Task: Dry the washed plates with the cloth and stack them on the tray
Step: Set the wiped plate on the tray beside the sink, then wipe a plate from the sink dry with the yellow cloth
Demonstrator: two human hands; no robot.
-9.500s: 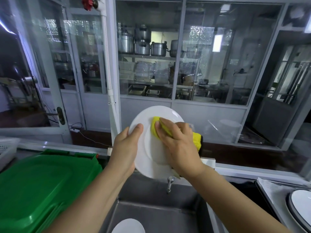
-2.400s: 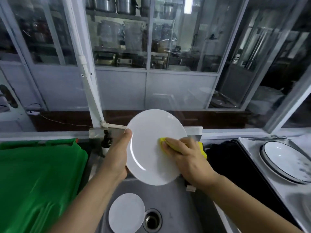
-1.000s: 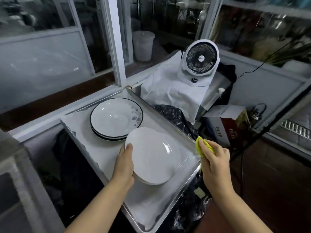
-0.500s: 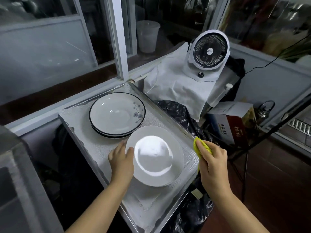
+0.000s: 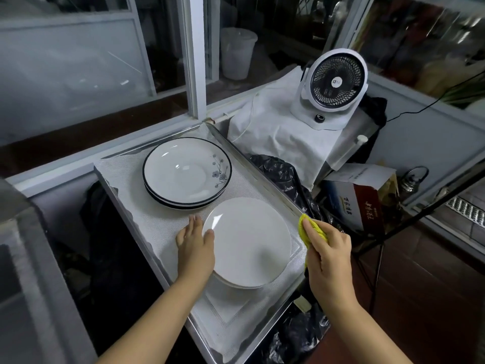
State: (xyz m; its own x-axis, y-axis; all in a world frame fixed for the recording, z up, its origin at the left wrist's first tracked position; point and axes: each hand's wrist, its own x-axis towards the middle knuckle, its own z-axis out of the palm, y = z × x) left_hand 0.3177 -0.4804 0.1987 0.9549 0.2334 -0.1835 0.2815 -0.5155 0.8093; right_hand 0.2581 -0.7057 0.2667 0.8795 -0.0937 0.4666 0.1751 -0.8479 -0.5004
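Observation:
A plain white plate (image 5: 249,241) lies on top of a low stack of white plates on the metal tray (image 5: 136,185), which is lined with a white cloth. My left hand (image 5: 195,244) rests at the plate's left rim, fingers straight, thumb on the rim. My right hand (image 5: 326,254) grips the yellow cloth (image 5: 309,228) just past the tray's right edge. A stack of black-rimmed plates (image 5: 186,170) with a flower print sits at the tray's far side.
A white desk fan (image 5: 333,85) stands on a white-covered surface behind the tray. A black plastic bag (image 5: 278,169) and a cardboard box (image 5: 359,193) lie to the right. A window frame post (image 5: 195,56) rises behind the tray.
My left hand has set the white plate flat on the stack and its fingers have straightened beside the rim. My right hand still holds the yellow cloth near the tray's right edge.

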